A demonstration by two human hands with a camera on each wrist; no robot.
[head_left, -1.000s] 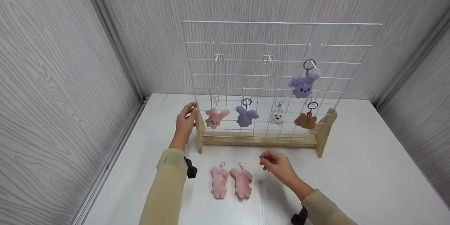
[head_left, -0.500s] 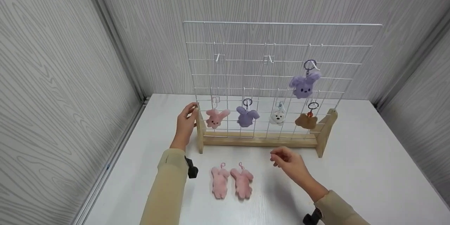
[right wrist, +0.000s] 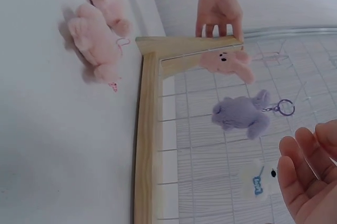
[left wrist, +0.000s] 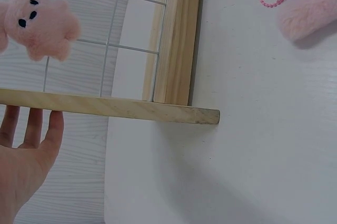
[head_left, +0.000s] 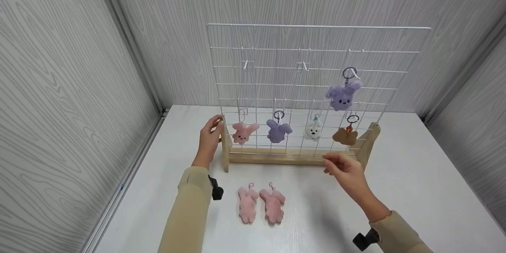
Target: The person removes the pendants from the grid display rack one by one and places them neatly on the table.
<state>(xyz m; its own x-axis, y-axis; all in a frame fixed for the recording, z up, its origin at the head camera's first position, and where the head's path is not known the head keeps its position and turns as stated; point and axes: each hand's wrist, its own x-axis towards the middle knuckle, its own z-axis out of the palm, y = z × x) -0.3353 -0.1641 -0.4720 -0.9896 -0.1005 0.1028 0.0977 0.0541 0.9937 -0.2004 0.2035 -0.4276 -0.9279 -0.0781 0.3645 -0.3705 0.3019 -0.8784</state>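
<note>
- The left hand [head_left: 208, 138] is resting its fingertips on the outer face of the rack's left wooden upright [head_left: 225, 146], fingers reaching out and spaced apart in the left wrist view.
- Over on the other side, the right hand [head_left: 346, 172] is hovering in front of the wooden base bar [head_left: 276, 159], toward its right end!
- Its thumb and forefinger are coming close together in the head view, a narrow gap, fingers loosely bent and holding nothing in the right wrist view.
- The rack itself is standing on the white table [head_left: 427, 185], its wire grid [head_left: 316, 26] rising between the two wooden ends.
- Along the lower row, left to right, a pink bunny [head_left: 242, 134], a purple bunny [head_left: 278, 132], a small white plush [head_left: 312, 131] and a brown plush [head_left: 345, 136] are hanging.
- Higher up at the right, a second purple bunny [head_left: 341, 98] is dangling from its dark ring, and two white hooks [head_left: 246, 64] are jutting out to its left.
- Down in front, two pink plush toys [head_left: 273, 207] are lying side by side on the table, their pink loops pointing toward the rack.
- Khaki sleeves [head_left: 185, 209] are covering both forearms, and black devices [head_left: 216, 189] are sitting at the wrists.
</note>
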